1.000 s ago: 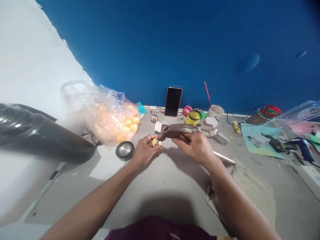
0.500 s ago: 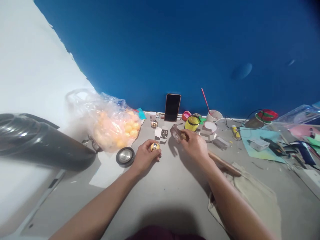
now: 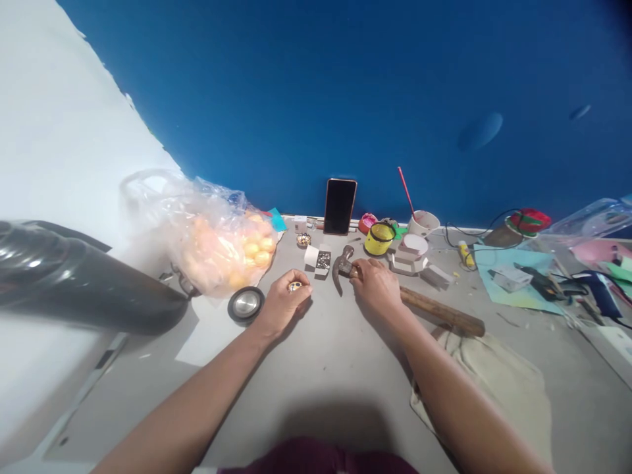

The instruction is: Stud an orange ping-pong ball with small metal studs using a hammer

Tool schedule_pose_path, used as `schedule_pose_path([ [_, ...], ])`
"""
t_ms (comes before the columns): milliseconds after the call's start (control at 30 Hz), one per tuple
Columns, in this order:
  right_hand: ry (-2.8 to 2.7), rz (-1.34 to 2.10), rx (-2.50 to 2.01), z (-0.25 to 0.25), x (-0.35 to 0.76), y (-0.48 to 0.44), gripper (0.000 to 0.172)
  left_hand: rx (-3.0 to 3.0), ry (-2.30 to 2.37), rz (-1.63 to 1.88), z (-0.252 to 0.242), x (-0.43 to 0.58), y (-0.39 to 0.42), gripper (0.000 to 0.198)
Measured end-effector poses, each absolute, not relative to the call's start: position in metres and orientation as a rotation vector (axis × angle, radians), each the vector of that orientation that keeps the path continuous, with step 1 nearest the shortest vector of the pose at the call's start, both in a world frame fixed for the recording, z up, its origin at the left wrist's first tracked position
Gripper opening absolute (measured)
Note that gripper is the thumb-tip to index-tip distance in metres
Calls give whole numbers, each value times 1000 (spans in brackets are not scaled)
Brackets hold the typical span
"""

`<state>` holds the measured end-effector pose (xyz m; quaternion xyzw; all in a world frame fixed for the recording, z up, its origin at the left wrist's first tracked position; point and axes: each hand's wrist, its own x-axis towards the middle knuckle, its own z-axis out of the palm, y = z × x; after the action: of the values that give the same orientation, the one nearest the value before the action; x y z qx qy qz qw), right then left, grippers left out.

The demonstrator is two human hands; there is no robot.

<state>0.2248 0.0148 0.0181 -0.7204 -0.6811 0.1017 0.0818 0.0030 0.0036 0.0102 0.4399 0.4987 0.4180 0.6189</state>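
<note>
Between the fingers of my left hand (image 3: pixel 283 304) is a small yellow ball with dark marks (image 3: pixel 295 286), partly covered by the fingers. My right hand (image 3: pixel 376 284) is closed around the upper handle of a claw hammer (image 3: pixel 439 311), whose metal head lies toward the left on the table. Just beyond my hands stands an open white box of small metal pieces (image 3: pixel 322 261). A round black-rimmed metal lid (image 3: pixel 245 305) lies beside my left wrist.
A plastic bag of orange balls (image 3: pixel 227 247) sits at left near a dark cylinder (image 3: pixel 89 283). A phone (image 3: pixel 340 206) leans on the blue wall. Rightward are a yellow cup (image 3: pixel 379 240), white boxes (image 3: pixel 434 276), a beige cloth (image 3: pixel 503 382) and a blue-green sheet (image 3: pixel 513 266).
The hammer, tilted and blurred earlier, now lies flat on the table under my right hand. My left hand has shifted slightly left and turned, covering more of the ball.
</note>
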Motion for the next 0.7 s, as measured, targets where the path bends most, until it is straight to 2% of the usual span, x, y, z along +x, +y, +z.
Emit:
schedule_pose_path([
  [167, -2132, 171, -2056, 40, 224, 20, 25, 1073, 1217, 965, 11, 5, 4, 17],
  [333, -2368, 110, -1919, 60, 197, 45, 32, 935, 1162, 993, 8, 6, 7, 20],
  [700, -2544, 100, -1973, 45, 160, 82, 33, 927, 1154, 986, 9, 8, 6, 20],
])
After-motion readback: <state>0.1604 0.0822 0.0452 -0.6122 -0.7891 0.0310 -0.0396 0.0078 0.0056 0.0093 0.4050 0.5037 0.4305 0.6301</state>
